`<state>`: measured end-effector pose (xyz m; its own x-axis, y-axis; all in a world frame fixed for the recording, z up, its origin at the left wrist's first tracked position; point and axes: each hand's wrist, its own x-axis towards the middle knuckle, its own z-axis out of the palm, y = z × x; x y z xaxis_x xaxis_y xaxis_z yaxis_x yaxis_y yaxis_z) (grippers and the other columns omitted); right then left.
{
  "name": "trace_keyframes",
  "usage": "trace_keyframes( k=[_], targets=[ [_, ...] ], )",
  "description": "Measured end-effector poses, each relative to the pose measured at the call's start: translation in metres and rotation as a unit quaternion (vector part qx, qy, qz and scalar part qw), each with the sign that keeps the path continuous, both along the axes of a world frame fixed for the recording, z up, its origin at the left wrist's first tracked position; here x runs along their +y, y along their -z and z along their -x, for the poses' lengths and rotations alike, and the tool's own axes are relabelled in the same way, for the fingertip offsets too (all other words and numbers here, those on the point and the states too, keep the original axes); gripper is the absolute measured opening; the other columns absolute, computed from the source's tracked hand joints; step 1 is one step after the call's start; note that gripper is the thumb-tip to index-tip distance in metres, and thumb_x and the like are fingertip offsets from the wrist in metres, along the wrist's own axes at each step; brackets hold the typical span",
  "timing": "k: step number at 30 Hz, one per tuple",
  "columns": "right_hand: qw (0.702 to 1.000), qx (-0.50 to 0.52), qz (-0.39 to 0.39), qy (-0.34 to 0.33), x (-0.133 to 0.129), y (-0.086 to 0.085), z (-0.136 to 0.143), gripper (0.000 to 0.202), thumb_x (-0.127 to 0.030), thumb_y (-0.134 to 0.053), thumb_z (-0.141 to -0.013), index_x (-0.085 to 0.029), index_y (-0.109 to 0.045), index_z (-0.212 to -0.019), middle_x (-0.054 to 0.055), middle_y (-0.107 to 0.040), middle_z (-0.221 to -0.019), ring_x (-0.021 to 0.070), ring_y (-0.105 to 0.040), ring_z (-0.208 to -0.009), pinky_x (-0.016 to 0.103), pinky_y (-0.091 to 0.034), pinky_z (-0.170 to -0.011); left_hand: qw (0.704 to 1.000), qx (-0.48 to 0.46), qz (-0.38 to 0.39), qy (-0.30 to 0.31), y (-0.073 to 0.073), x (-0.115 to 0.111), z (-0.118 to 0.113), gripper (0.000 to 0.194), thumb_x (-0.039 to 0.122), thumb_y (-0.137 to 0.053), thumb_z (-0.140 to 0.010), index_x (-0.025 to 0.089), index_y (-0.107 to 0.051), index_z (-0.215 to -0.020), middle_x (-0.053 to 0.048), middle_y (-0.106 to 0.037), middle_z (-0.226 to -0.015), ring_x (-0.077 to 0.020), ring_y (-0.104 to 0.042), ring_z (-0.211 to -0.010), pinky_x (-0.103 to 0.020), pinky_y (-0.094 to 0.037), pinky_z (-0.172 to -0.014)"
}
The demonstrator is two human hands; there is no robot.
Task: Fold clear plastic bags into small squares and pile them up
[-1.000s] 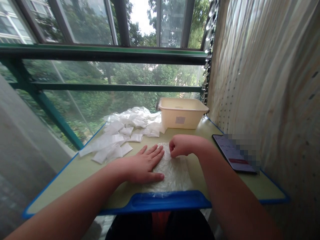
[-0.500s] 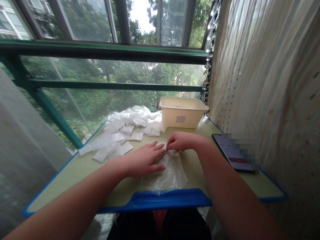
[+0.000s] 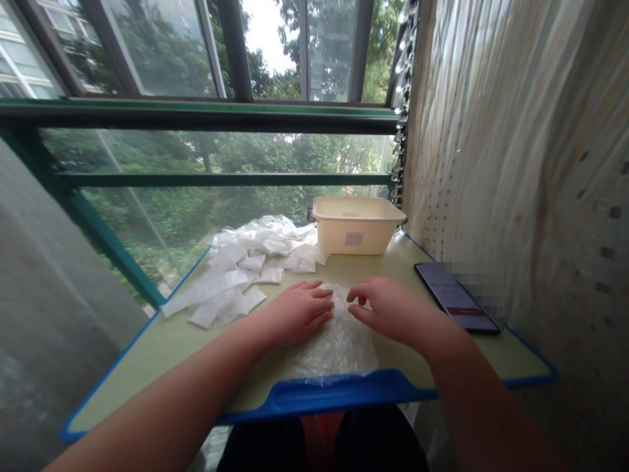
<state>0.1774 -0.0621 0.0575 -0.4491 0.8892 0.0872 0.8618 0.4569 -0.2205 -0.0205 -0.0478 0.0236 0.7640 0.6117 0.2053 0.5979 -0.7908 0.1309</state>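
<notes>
A clear, crinkled plastic bag lies flat on the table in front of me, its near end by the blue front ledge. My left hand rests on the bag's left side, palm down, fingers stretched out to the right. Over its right side is my right hand, thumb and fingers apart with a gap between them and nothing visibly held. Whether the right fingertips touch the plastic, I cannot tell.
Folded white pieces of thin plastic lie in a loose heap at the back left. A cream plastic bin stands at the back. To the right lies a phone. The table has a blue edge; a curtain hangs at the right.
My right hand has opened from a pinch at the bag's far end and moved slightly right and nearer. My left hand still lies on the bag. The view has shifted a little.
</notes>
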Motion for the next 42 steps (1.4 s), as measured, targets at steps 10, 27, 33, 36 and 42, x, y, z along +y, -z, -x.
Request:
trace_keyframes(
  k=[10, 27, 33, 36, 42],
  targets=[
    [0.984, 0.114, -0.124, -0.066, -0.076, 0.058, -0.012, 0.055, -0.046, -0.053, -0.076, -0.023, -0.048, -0.126, 0.007, -0.039, -0.136, 0.0263, -0.029, -0.127, 0.043, -0.029, -0.103, 1.000, -0.015, 0.009, 0.026, 0.003, 0.001, -0.001, 0.033, 0.029, -0.034, -0.089, 0.023, -0.061, -0.105, -0.003, -0.058, -0.117, -0.0222, -0.040, -0.120, -0.036, -0.030, -0.102],
    [0.956, 0.293, -0.018, -0.006, -0.063, 0.040, -0.021, 0.024, -0.033, -0.050, -0.081, -0.021, -0.066, -0.094, 0.008, -0.060, -0.109, 0.0208, -0.053, -0.103, 0.035, -0.041, -0.090, 0.984, -0.139, 0.042, -0.106, -0.001, 0.006, 0.006, 0.029, 0.026, -0.037, -0.085, 0.020, -0.059, -0.103, -0.004, -0.061, -0.109, -0.0172, -0.055, -0.100, -0.029, -0.040, -0.089],
    [0.978, 0.204, 0.035, 0.031, 0.007, 0.020, -0.023, 0.032, -0.020, -0.052, -0.073, -0.017, -0.062, -0.103, 0.006, -0.061, -0.095, 0.0132, -0.055, -0.071, 0.026, -0.045, -0.070, 0.966, -0.107, 0.031, -0.232, -0.003, 0.017, 0.018, 0.032, 0.037, -0.041, -0.081, 0.016, -0.064, -0.084, -0.008, -0.065, -0.085, -0.0215, -0.059, -0.079, -0.031, -0.044, -0.071],
    [0.981, 0.163, 0.098, 0.034, 0.022, 0.019, -0.022, 0.033, -0.030, -0.056, -0.071, -0.016, -0.063, -0.100, 0.006, -0.062, -0.089, 0.0138, -0.054, -0.068, 0.025, -0.043, -0.063, 0.967, -0.082, 0.054, -0.237, -0.002, 0.017, 0.018, 0.035, 0.043, -0.041, -0.080, 0.018, -0.066, -0.082, -0.007, -0.064, -0.085, -0.0199, -0.059, -0.075, -0.029, -0.044, -0.067],
    [0.988, 0.092, 0.120, -0.014, 0.030, 0.021, -0.011, 0.024, -0.033, -0.058, -0.069, -0.017, -0.068, -0.084, 0.004, -0.064, -0.080, 0.0140, -0.055, -0.067, 0.023, -0.039, -0.059, 0.963, -0.068, 0.066, -0.252, 0.003, 0.017, 0.009, 0.033, 0.044, -0.047, -0.076, 0.019, -0.066, -0.084, -0.007, -0.061, -0.088, -0.0197, -0.058, -0.077, -0.028, -0.043, -0.070]
  ],
)
